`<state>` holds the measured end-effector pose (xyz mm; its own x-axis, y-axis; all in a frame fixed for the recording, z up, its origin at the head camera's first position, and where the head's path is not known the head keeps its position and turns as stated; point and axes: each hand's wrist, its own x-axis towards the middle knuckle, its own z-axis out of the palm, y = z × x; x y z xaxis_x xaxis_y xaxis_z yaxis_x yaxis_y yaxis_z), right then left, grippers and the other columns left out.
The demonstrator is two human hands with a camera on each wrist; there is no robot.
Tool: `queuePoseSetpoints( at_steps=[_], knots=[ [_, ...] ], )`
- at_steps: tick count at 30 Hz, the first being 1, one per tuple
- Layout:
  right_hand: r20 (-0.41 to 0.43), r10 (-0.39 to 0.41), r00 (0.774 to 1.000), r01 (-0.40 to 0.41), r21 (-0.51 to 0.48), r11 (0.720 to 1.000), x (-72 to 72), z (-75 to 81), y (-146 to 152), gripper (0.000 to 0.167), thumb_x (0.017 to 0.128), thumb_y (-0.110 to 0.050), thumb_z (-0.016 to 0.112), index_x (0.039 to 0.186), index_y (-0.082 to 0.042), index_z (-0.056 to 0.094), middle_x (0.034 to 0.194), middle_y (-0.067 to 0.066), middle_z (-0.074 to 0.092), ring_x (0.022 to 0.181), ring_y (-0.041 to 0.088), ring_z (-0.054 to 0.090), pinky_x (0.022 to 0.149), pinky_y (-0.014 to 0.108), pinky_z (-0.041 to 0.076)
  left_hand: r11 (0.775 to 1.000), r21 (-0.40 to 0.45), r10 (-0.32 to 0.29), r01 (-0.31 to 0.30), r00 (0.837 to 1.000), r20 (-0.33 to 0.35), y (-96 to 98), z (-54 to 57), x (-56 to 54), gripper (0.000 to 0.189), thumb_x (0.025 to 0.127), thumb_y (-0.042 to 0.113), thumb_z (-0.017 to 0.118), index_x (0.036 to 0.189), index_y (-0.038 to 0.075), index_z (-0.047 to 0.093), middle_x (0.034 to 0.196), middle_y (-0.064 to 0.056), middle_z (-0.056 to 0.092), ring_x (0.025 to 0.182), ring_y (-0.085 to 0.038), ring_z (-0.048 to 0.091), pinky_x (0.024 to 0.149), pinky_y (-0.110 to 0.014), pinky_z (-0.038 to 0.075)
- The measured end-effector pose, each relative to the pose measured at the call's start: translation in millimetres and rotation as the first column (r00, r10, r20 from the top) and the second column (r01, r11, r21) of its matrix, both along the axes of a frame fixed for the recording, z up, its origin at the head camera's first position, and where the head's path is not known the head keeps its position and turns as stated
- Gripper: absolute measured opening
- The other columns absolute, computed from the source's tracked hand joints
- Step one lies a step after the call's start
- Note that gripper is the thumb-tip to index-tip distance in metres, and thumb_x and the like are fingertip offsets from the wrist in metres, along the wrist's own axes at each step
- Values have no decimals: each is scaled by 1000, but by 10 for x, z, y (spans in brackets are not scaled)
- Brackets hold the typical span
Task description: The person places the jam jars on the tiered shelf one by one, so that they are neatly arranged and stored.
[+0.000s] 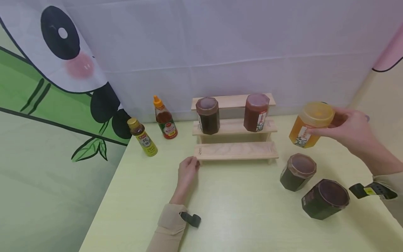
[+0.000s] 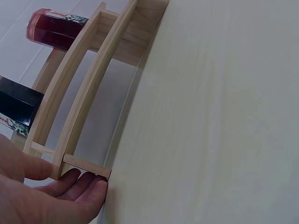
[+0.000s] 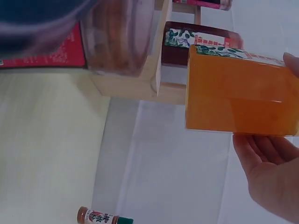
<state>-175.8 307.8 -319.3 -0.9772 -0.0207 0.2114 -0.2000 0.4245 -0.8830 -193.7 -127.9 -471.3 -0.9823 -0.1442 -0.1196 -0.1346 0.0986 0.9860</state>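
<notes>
My right hand [image 1: 354, 134] grips an eight-sided jar of orange-yellow contents [image 1: 303, 131], thumb on the label side, up off the table to the right of the wooden rack. In the right wrist view the orange jar [image 3: 233, 93] lies across the frame, with fingers under its lower side. My left hand [image 1: 187, 171] holds the front left corner of the three-step wooden rack [image 1: 236, 151]; the left wrist view has the thumb against the step and fingers curled by the leg. On the middle step stand a dark jar [image 1: 208, 117] and a reddish jar [image 1: 255, 113].
Two dark jars, one nearer the rack [image 1: 297, 173] and one nearer me [image 1: 324, 199], stand below my right hand. Left of the rack are a red sauce bottle [image 1: 167, 124] and a yellow-capped bottle [image 1: 145, 140]. A printed cloth [image 1: 220, 42] hangs behind the table.
</notes>
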Motion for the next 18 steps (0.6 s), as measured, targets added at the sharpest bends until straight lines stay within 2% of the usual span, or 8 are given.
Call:
queuePoseSetpoints(
  at_steps=[7, 18],
  knots=[
    [14, 52, 999, -52, 13, 999, 1, 86, -289, 54, 75, -7, 82, 124, -8, 59, 107, 2, 67, 92, 12, 65, 73, 18, 54, 1000, -11, 1, 0, 1000, 3, -4, -11, -7, 33, 102, 17, 44, 120, -7, 57, 117, -19, 60, 110, -29, 58, 92, -31, 50],
    [-10, 157, 988, -157, 7, 988, -83, 56, -799, 62, 72, -17, 85, 128, -14, 58, 115, 6, 63, 99, 19, 64, 79, 26, 55, 1000, -12, 24, -24, 1000, -2, -6, -37, -21, 31, 101, 15, 45, 117, -7, 60, 112, -17, 62, 105, -27, 60, 90, -32, 51]
  ],
)
